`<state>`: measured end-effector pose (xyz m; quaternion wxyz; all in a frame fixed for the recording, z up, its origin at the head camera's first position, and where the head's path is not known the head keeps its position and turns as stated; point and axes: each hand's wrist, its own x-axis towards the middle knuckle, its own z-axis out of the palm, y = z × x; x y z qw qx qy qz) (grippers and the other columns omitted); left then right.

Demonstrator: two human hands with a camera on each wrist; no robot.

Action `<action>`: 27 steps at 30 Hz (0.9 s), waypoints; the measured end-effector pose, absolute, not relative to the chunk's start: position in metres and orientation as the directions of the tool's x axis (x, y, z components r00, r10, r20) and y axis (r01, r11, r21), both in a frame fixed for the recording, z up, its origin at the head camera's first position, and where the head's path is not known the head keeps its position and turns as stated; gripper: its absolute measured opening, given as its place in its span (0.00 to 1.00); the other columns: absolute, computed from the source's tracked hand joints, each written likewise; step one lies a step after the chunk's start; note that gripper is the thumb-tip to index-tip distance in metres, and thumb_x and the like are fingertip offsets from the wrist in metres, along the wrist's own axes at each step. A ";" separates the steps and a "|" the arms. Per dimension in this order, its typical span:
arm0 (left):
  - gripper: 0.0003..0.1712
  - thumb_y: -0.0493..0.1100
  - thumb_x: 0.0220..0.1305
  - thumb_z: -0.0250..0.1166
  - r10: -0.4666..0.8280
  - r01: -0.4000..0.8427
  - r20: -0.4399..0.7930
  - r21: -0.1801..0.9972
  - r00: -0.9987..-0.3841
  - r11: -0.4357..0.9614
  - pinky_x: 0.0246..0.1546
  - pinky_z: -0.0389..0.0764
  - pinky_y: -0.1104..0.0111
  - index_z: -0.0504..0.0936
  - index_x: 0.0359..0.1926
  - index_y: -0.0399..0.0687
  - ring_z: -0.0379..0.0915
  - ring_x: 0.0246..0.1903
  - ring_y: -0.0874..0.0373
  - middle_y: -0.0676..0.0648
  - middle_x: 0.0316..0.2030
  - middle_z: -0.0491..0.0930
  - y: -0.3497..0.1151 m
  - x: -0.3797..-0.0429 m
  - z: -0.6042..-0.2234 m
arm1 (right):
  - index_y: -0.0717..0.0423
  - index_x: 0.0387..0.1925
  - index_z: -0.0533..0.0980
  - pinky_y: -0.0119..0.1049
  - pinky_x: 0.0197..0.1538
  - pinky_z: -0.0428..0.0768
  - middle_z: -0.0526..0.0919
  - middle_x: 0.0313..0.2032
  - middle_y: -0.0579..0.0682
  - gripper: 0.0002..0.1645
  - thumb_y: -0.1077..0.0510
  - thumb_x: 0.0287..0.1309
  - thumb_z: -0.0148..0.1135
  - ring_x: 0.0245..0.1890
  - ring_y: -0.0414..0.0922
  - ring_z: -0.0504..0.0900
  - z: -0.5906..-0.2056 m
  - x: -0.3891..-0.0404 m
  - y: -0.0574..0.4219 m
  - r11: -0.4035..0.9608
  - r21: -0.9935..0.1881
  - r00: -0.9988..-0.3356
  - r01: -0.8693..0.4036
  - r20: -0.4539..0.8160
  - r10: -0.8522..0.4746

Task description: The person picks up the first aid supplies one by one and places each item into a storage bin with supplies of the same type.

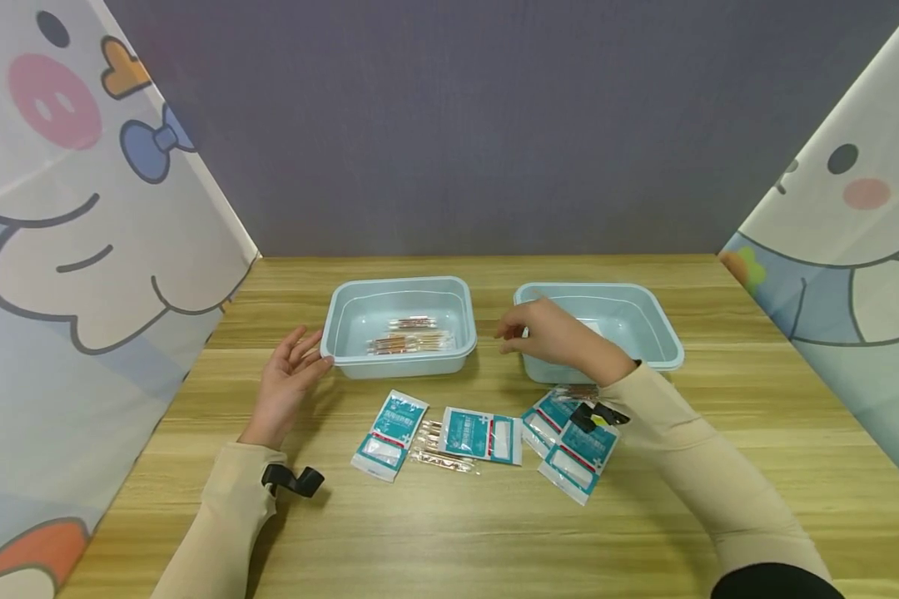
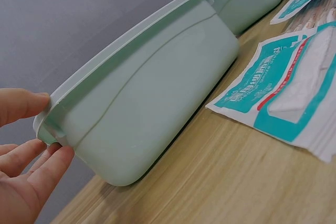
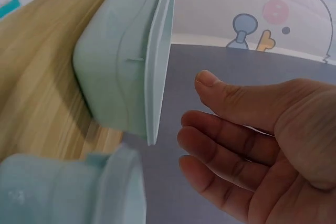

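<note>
Meanwhile, the left hand (image 1: pixel 286 387) pinched a corner of the left tub (image 1: pixel 400 368), where wrapped swabs (image 1: pixel 412 342) lay; the right hand (image 1: pixel 553 331), its fingers loosely bent and empty, hovered near the right tub (image 1: pixel 639 320).

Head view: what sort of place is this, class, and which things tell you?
Probably an indoor tabletop booth, though the wider room is hidden: a wood-grain table stands between cartoon-printed panels, with a plain grey partition behind.
</note>
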<state>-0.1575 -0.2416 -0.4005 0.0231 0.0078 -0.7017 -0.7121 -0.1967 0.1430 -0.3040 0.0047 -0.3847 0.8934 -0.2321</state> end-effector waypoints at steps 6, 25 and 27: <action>0.46 0.31 0.70 0.60 -0.048 0.031 0.030 0.999 -0.998 -0.017 0.53 0.77 0.78 0.41 0.78 0.37 0.71 0.55 0.65 0.36 0.74 0.56 -0.242 -0.157 -0.401 | 0.61 0.38 0.85 0.36 0.30 0.81 0.87 0.34 0.52 0.07 0.64 0.57 0.71 0.27 0.40 0.79 -0.314 -0.184 0.164 0.635 -0.430 -0.747 -0.641 0.163 -0.644; 0.46 0.29 0.69 0.60 -0.057 0.027 0.026 0.999 -0.998 -0.019 0.53 0.78 0.77 0.42 0.78 0.37 0.71 0.54 0.65 0.35 0.73 0.57 -0.241 -0.158 -0.402 | 0.59 0.36 0.86 0.35 0.31 0.81 0.88 0.33 0.47 0.09 0.65 0.49 0.76 0.32 0.40 0.82 -0.343 -0.138 0.231 0.681 -0.432 -0.798 -0.591 0.187 -0.573; 0.46 0.29 0.69 0.60 -0.056 0.029 0.028 0.999 -0.998 -0.017 0.53 0.78 0.77 0.42 0.78 0.37 0.71 0.54 0.65 0.35 0.73 0.57 -0.241 -0.158 -0.402 | 0.59 0.37 0.86 0.34 0.30 0.80 0.88 0.34 0.47 0.10 0.64 0.49 0.76 0.32 0.40 0.82 -0.348 -0.135 0.237 0.701 -0.435 -0.816 -0.565 0.167 -0.554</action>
